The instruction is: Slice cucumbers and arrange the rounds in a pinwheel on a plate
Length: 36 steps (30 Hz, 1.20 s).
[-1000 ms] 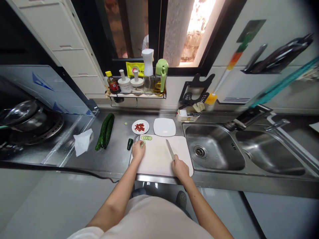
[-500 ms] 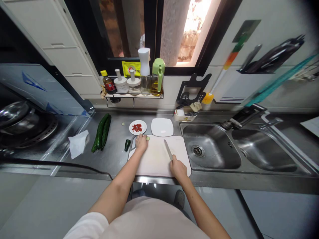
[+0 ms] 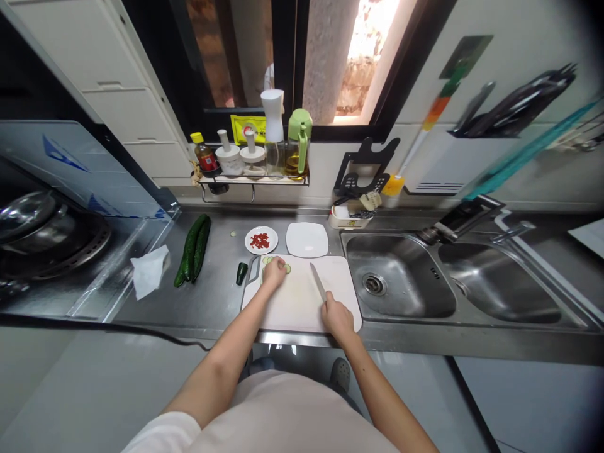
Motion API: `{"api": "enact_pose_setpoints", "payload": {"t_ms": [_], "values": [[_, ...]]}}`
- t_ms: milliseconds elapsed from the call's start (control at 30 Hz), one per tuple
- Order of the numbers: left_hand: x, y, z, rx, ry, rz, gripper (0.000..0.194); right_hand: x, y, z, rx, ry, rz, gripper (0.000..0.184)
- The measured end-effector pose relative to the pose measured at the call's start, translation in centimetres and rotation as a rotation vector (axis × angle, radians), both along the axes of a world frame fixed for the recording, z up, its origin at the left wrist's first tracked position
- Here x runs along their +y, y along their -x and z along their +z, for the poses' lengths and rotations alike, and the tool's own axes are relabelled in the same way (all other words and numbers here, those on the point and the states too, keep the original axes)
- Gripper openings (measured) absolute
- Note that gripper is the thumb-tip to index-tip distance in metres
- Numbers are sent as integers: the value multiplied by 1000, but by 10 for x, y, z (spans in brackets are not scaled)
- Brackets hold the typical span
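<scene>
silver knife (image 3: 318, 281) in right grip (image 3: 338, 316)

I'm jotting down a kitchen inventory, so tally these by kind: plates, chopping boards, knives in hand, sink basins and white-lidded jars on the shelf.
Plates: 2, a round plate and a square plate
Chopping board: 1
Knife, in the right hand: 1
Sink basins: 2
White-lidded jars: 2
Total: 8
</scene>
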<state>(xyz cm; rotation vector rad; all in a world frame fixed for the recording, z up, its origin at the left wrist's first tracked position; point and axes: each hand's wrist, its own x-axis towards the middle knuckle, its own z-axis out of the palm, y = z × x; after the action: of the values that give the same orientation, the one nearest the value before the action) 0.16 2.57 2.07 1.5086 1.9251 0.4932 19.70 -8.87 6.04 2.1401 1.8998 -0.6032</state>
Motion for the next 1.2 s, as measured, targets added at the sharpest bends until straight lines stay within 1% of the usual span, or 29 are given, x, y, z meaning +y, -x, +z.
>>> {"api": "enact_pose_setpoints", "payload": {"t_ms": [100,167,300,433,500,767,933,1067,1200], "values": [[-13,-6,-7,-140,48,-4,16,0,0,0,7,3,-4,30],[-23,-8,-12,-166,55,-22,15,0,0,0,11,7,-6,30],[-37,-11,-20,-125,12,-60,14,0,0,-1,8,4,-1,29],[-44,-13,-23,-59,-103,-76,18,-1,0,-2,2,4,8,30],[-45,-13,-25,-37,-136,-74,19,-2,0,-2,-1,2,22,30],[-42,-8,-31,-27,-119,-80,22,-6,-14,1,28,-51,104,27],[-40,-7,-31,-30,-124,-83,20,-13,-21,8,29,-42,179,29],[-39,-6,-33,-30,-143,-84,21,-18,-20,16,16,-6,258,26],[-37,-7,-37,-21,-157,-80,21,-20,-18,19,-5,-1,336,26]]}}
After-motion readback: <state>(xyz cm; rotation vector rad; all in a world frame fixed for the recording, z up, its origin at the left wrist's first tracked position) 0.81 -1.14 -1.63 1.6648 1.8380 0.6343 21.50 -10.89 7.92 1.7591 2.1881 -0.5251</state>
